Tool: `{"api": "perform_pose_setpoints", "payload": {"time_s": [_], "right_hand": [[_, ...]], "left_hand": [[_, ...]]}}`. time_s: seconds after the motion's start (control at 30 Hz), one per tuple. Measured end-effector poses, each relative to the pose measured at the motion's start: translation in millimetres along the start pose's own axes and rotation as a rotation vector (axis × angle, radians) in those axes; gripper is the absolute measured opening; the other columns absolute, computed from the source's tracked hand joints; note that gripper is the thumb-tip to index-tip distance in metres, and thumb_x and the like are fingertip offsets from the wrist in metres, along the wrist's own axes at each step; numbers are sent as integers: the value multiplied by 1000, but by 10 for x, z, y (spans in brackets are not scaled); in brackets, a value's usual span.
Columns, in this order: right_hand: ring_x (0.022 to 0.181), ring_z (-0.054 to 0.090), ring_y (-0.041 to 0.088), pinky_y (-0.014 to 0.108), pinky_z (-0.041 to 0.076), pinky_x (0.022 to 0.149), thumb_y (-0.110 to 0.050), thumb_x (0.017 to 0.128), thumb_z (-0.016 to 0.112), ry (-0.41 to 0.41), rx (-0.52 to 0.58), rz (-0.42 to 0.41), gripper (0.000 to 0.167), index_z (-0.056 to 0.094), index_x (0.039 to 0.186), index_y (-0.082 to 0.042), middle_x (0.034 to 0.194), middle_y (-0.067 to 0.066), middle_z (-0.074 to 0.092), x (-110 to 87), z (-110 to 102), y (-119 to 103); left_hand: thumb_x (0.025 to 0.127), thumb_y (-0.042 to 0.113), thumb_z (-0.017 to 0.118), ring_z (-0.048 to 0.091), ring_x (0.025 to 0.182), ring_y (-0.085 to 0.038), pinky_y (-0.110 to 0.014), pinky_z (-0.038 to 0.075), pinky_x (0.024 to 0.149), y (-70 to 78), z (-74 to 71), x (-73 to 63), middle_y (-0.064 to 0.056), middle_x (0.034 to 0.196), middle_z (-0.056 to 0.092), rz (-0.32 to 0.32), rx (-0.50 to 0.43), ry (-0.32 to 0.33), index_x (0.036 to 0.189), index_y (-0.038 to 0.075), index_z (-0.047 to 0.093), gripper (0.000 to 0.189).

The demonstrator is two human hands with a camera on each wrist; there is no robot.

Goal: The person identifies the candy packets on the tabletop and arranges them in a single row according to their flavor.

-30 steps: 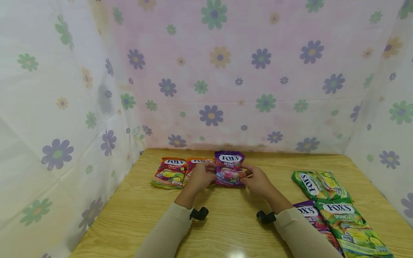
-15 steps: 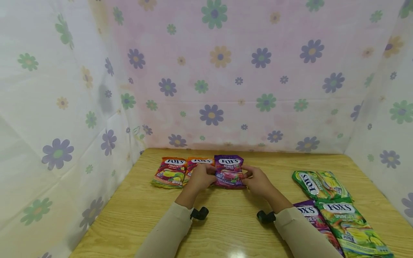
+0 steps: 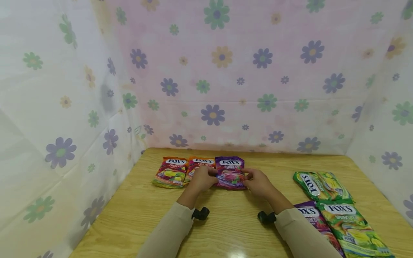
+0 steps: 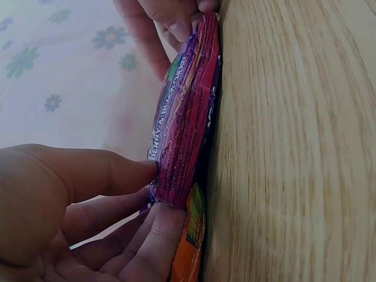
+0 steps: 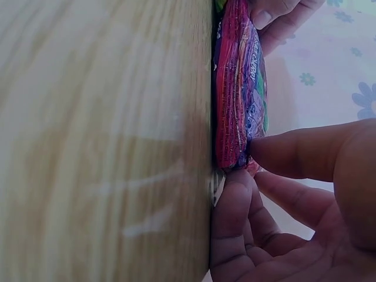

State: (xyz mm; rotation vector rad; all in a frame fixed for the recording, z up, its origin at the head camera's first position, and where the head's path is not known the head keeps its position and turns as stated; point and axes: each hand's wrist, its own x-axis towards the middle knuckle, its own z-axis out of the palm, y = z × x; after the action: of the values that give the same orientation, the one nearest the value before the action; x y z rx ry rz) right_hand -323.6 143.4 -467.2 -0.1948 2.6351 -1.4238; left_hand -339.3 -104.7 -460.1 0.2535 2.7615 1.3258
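Observation:
A purple berries candy bag (image 3: 230, 172) lies face up at the back middle of the table. My left hand (image 3: 203, 179) pinches its left edge, thumb on top and fingers at the side, as the left wrist view shows with the same candy bag (image 4: 182, 117). On the opposite edge my right hand (image 3: 258, 182) pinches it too; in the right wrist view the thumb presses the corner of the bag (image 5: 238, 88). Two orange-red fruits candy bags sit to the left: the outer one (image 3: 171, 172) in full view, the inner one (image 3: 201, 162) partly covered by my left hand.
At the right of the wooden table (image 3: 226, 225) lie two green candy bags, one turned sideways (image 3: 322, 185) and one upright (image 3: 353, 225). Another purple candy bag (image 3: 314, 218) is partly behind my right sleeve. A flowered cloth (image 3: 245, 89) walls the back and sides.
The purple bag's top edge has come down toward the table, so it now lies flatter, in line with the two fruits bags. Both hands have kept hold of its edges.

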Motion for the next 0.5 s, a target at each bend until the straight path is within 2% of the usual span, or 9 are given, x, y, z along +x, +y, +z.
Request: {"api": "perform_pose_setpoints", "payload": {"time_s": [0.27, 0.5], "right_hand": [[66, 53, 18, 29, 44, 53, -6, 98, 65, -5, -13, 3, 49, 57, 147, -4, 107, 12, 65, 8, 3, 4], [64, 51, 16, 28, 43, 53, -7, 99, 65, 4, -40, -5, 48, 57, 146, -2, 107, 12, 66, -7, 4, -7]], "left_hand": [[91, 16, 78, 68, 112, -29, -48, 58, 97, -7, 16, -4, -10, 124, 73, -17, -5, -8, 123, 10, 76, 33], [91, 15, 78, 66, 116, -29, -48, 57, 98, 14, 28, -3, -11, 127, 72, -37, 7, 2, 122, 10, 77, 32]]}}
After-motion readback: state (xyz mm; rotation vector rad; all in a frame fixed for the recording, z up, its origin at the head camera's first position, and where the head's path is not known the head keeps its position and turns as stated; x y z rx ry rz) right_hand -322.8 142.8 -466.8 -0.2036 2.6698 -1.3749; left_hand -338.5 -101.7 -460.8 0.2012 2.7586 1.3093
